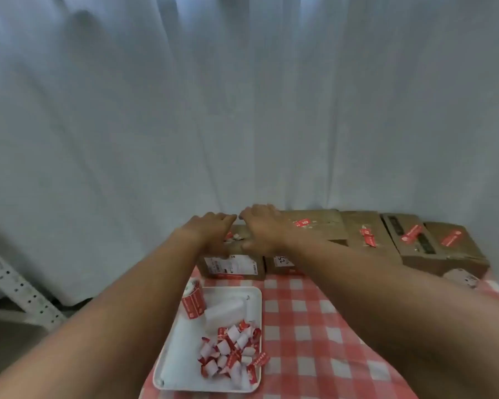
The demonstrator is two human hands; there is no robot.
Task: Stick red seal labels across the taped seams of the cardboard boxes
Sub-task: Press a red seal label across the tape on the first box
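A row of cardboard boxes stands along the table's far edge. Both my hands lie on top of the leftmost box (232, 263). My left hand (212, 228) rests palm down on its left part, fingers reaching over the far edge. My right hand (261, 226) lies beside it, fingers bent over the far edge. Between them a bit of red label (229, 236) and torn white tape show. The neighbouring boxes carry red seal labels (303, 223), (368, 237), (412, 234), (450, 238). A roll of red labels (193, 299) leans on the white tray's rim.
The white tray (170, 358) at the front left holds several curled red and white label backings (234, 352) and a white roll (228, 312). A red checked cloth (306, 326) covers the table. White curtain hangs behind; a metal rack (18, 295) stands at the left.
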